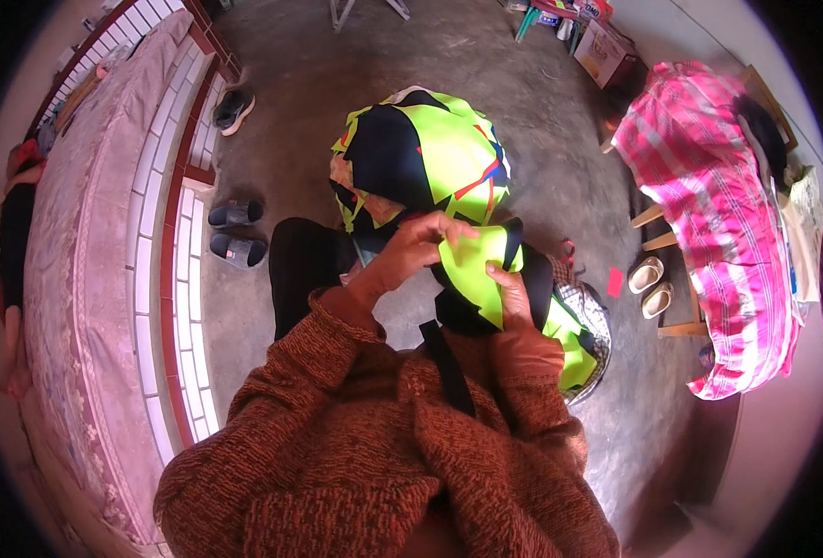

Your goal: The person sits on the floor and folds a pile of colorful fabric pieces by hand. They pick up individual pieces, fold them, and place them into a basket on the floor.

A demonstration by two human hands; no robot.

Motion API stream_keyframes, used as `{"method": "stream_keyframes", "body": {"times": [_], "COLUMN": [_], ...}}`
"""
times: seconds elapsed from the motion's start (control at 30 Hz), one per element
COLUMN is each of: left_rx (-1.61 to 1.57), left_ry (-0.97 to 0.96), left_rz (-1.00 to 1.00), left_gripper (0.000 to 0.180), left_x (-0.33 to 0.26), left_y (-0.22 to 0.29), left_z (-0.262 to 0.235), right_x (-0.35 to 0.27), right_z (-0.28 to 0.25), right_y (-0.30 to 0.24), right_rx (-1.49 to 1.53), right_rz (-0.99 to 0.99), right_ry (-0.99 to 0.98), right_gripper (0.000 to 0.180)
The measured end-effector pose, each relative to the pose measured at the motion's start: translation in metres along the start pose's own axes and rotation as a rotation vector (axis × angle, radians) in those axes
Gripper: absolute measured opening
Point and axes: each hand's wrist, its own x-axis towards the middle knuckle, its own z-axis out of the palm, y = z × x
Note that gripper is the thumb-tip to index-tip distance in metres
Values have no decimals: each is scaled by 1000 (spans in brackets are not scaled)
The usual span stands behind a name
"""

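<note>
- Left hand [406, 255] pinched a neon-yellow fabric piece [473, 268] at frame centre.
- Right hand [517, 305] gripped its right side, thumb on top.
- Fabric heap [439, 149] sat above centre.

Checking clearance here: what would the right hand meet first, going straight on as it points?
The right hand would first meet the yellow cloth it holds; beyond that, probably the heap of cloth pieces, though depth is unclear.

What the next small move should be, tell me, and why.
Probably slide the right hand up toward the dark strip along the yellow-green piece: the left hand pinches the piece's upper left, while the right thumb lies lower down, leaving the strip's upper end uncovered.
</note>
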Motion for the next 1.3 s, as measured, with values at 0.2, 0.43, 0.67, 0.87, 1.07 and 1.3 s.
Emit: {"method": "stream_keyframes", "body": {"times": [0.2, 0.43, 0.67, 0.87, 1.07, 1.3], "left_rx": [70, 26, 185, 358, 256, -273], "left_ry": [507, 710, 723, 717, 549, 297], "left_rz": [56, -26, -134, -258, -84, -17], "left_gripper": [15, 53, 50, 23, 18, 38], "left_x": [5, 24, 57, 73, 65, 26], "left_y": [5, 4, 0, -2, -2, 20], "left_z": [-14, -25, -27, -27, -31, -11], "right_x": [0, 7, 5, 3, 5, 5], "right_z": [-2, -15, -13, -7, -10, -8], "right_y": [-1, 4, 2, 3, 1, 2], "right_rx": [13, 4, -8, 42, 4, -38], "right_rz": [-40, -15, -40, -57, -48, -58], "right_ry": [24, 84, 100, 72, 103, 104], "right_gripper": [52, 43, 43, 47, 46, 43]}}
